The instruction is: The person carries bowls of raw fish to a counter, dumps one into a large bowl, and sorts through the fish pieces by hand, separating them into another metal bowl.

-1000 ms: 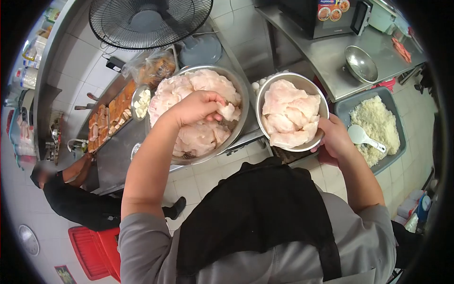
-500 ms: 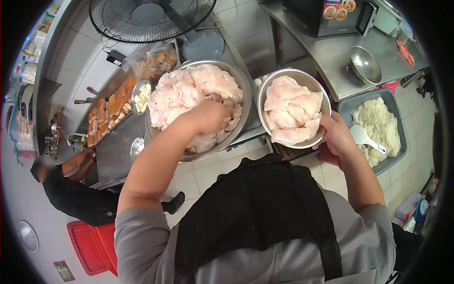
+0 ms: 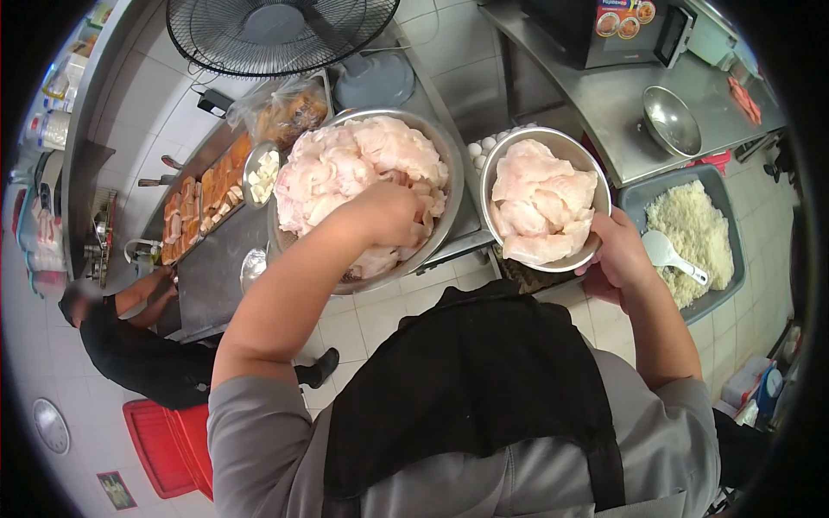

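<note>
A wide steel bowl (image 3: pixel 457 190) holds a heap of pale pink raw meat (image 3: pixel 345 164), which looks like chicken. Inside it, my left hand (image 3: pixel 395 214) is closed, its fingers curled into the pieces near the bowl's right side; the fingertips are hidden. My right hand (image 3: pixel 617 246) grips the rim of a smaller steel bowl (image 3: pixel 602 186), thumb at the edge and fingers underneath. Large flat pieces of the same meat (image 3: pixel 544 203) fill this smaller bowl, held just right of the wide one.
Eggs (image 3: pixel 477 154) show behind the bowls. To the right are a grey tub (image 3: pixel 734 268) of white crumbly food with a white scoop (image 3: pixel 665 250), and a small steel bowl (image 3: pixel 672 121). A fan (image 3: pixel 276 26) stands at the back. A person in black (image 3: pixel 147 354) works at left.
The smaller bowl in my right hand has shifted slightly right, showing more of the eggs behind. My left hand stays in the wide bowl with little movement.
</note>
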A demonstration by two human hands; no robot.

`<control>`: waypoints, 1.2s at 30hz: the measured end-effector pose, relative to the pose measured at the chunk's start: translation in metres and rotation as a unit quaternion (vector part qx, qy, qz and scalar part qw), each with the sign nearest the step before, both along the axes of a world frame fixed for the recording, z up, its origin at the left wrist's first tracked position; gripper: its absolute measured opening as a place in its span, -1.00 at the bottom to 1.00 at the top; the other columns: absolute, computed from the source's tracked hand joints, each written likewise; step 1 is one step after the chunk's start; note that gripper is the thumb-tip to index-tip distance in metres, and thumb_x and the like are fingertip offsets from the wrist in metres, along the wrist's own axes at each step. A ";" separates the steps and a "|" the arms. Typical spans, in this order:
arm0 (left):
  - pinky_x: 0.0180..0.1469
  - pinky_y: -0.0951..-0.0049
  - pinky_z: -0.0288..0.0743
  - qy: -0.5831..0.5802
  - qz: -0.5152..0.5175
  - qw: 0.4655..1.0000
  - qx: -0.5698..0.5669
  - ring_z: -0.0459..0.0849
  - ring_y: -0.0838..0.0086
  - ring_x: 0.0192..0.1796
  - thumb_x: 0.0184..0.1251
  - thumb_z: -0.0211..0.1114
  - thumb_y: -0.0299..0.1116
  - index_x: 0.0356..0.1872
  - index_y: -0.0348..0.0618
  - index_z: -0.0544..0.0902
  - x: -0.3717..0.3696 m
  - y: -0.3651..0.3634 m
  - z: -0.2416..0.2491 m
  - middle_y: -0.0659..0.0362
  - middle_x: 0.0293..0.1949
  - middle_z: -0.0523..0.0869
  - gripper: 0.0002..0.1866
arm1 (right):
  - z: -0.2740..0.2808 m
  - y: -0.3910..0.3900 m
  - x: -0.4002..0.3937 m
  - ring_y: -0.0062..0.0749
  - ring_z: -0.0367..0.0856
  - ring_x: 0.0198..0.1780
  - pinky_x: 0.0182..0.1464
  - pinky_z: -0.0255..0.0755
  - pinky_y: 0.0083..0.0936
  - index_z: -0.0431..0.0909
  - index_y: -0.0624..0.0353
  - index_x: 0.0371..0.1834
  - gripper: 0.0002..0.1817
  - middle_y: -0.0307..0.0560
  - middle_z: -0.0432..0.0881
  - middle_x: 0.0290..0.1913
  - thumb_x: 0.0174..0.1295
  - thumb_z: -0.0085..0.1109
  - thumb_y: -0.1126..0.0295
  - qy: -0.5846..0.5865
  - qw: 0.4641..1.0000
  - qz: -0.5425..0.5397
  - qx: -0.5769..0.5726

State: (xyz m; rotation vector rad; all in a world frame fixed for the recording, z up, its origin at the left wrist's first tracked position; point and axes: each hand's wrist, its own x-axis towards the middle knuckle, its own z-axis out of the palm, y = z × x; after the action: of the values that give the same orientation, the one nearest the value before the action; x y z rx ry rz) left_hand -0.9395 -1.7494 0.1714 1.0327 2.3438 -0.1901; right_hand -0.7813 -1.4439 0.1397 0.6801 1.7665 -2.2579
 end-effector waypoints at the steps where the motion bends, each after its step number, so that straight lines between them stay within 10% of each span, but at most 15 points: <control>1: 0.03 0.15 0.52 0.018 0.007 1.000 -0.019 0.68 0.05 -0.06 0.13 0.33 -0.24 -0.16 -0.17 0.72 0.002 0.005 -0.002 -0.06 -0.18 0.74 -0.70 | 0.000 0.000 0.000 -0.42 0.64 -0.49 -0.59 0.56 -0.50 0.49 0.39 0.00 -0.65 -0.02 0.66 -0.32 0.28 -0.02 0.35 0.001 1.000 -0.002 -0.004; 11: 0.03 0.12 0.53 0.084 0.046 0.994 0.054 0.65 -0.02 -0.03 0.22 0.28 -0.11 -0.24 -0.22 0.71 0.000 0.000 -0.028 -0.12 -0.23 0.73 -0.66 | 0.006 -0.001 0.002 -0.39 0.69 -0.41 -0.57 0.59 -0.46 0.46 0.37 0.09 -0.63 0.02 0.68 -0.21 0.31 -0.02 0.35 -0.005 1.000 0.017 -0.009; 18: 0.24 0.14 0.39 0.425 0.008 0.884 0.197 0.57 0.10 0.14 0.03 0.46 -0.27 -0.03 0.01 0.68 -0.022 0.008 0.011 0.05 0.13 0.61 -0.60 | -0.001 0.001 0.003 -0.38 0.69 -0.40 -0.56 0.60 -0.44 0.44 0.37 0.12 -0.62 0.03 0.68 -0.21 0.31 -0.03 0.35 0.012 0.999 0.028 -0.023; 24: 0.21 0.17 0.47 0.282 0.031 0.959 0.027 0.59 0.09 0.17 0.02 0.47 -0.24 0.11 0.08 0.65 -0.065 0.019 -0.004 0.06 0.16 0.60 -0.48 | 0.006 -0.001 0.005 -0.38 0.69 -0.41 -0.56 0.61 -0.45 0.42 0.36 0.13 -0.61 0.03 0.68 -0.22 0.32 -0.02 0.35 -0.011 1.000 0.014 -0.019; 36: 0.13 0.27 0.52 0.204 0.116 0.950 0.208 0.66 0.11 0.04 0.02 0.51 -0.08 0.06 -0.12 0.68 -0.108 -0.034 0.073 0.00 0.02 0.69 -0.44 | 0.001 0.006 0.007 -0.38 0.70 -0.40 -0.57 0.60 -0.45 0.40 0.35 0.17 -0.59 0.04 0.68 -0.18 0.32 -0.04 0.35 -0.005 0.999 0.005 -0.034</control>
State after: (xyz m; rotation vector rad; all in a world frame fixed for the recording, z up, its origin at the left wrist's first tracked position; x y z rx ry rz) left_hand -1.0471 -1.7835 0.2446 0.9585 2.9464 0.2130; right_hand -0.7739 -1.4380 0.1408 0.6672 1.6756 -2.2931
